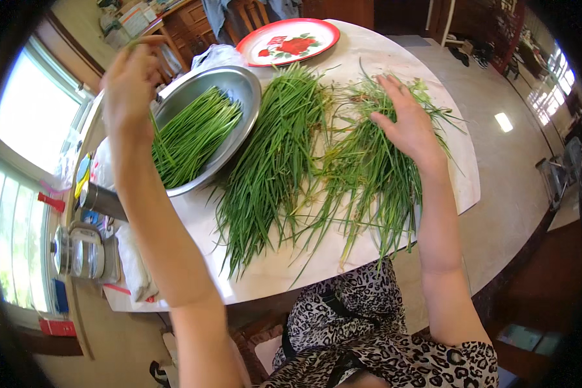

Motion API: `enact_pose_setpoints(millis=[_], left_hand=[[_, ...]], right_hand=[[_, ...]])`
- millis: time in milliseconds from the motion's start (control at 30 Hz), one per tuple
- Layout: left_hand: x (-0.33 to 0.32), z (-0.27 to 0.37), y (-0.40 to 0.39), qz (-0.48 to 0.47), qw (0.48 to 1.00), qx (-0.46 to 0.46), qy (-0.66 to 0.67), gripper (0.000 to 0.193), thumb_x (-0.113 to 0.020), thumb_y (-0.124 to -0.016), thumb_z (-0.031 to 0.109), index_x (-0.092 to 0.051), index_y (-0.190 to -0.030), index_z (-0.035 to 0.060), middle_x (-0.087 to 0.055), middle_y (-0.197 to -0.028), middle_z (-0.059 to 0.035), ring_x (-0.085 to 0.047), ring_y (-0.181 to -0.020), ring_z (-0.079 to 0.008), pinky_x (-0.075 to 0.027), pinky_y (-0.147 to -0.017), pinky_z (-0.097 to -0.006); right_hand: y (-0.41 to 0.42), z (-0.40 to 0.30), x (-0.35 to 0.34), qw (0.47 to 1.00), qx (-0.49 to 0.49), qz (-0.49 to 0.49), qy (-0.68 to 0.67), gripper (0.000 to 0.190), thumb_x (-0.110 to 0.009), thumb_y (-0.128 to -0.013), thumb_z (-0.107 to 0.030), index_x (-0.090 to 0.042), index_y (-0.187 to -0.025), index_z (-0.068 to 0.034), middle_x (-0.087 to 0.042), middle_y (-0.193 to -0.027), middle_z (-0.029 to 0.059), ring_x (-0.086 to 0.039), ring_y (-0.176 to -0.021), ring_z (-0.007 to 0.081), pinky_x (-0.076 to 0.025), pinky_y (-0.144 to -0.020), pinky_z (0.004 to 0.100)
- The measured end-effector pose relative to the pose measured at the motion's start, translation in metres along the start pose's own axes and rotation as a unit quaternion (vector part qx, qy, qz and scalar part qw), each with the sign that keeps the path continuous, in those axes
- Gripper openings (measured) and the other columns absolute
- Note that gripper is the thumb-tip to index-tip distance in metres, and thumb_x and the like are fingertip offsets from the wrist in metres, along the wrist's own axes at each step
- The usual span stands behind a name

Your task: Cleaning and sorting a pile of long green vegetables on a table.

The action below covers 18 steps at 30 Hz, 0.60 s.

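My left hand (133,82) is raised at the upper left, by the outer rim of a steel basin (245,126); it is blurred, and a bit of green shows at its fingertips. Green Chinese chives (199,131) lie lined up inside the basin. Beside the basin, a thick pile of chives (276,145) spreads over the pale table. Farther right my right hand (405,116) rests with fingers apart on a looser, messier heap of chives (368,169) with yellowed blades and stalk ends among them.
An enamel tray (291,43) with a red rim and painted flowers lies at the table's (266,286) far edge. A plastic bag (218,56) is behind the basin. Along the left stand a metal cylinder (102,199), a glass pot (85,254) and a white cloth (136,266).
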<state>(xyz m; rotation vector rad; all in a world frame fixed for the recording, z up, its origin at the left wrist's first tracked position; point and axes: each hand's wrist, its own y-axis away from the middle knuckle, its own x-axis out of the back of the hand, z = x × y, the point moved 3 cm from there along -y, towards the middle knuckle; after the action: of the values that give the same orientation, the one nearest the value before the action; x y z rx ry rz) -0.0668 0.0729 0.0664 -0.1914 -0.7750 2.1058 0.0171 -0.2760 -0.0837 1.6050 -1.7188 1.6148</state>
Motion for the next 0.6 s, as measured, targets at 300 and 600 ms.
enact_pose_setpoints(millis=[300,600], left_hand=[[0.030,-0.167,-0.007,-0.265,0.859,0.031,-0.437,0.032,-0.059,-0.086,0.024,-0.059,-0.109,0.0012,-0.064,-0.096,-0.0230,-0.061,-0.096,-0.0364,-0.046,-0.084,-0.0450],[-0.117,-0.066,0.075,-0.302,0.933,-0.115,-0.160,0.030,-0.063,-0.084,0.014,-0.063,-0.110,-0.0014,-0.067,-0.103,-0.0182,-0.066,-0.094,-0.0251,-0.051,-0.083,-0.0349]], right_hand=[[-0.012,0.025,0.004,0.989,-0.079,0.119,0.044,0.020,-0.058,-0.085,-0.016,-0.069,-0.102,-0.015,-0.069,-0.088,0.0123,-0.065,-0.084,0.0330,-0.051,-0.075,0.0430],[0.001,0.017,-0.016,0.997,0.052,-0.010,-0.054,0.039,-0.070,-0.076,-0.019,-0.062,-0.112,-0.006,-0.067,-0.094,0.0125,-0.064,-0.077,0.0270,-0.051,-0.071,0.0365]])
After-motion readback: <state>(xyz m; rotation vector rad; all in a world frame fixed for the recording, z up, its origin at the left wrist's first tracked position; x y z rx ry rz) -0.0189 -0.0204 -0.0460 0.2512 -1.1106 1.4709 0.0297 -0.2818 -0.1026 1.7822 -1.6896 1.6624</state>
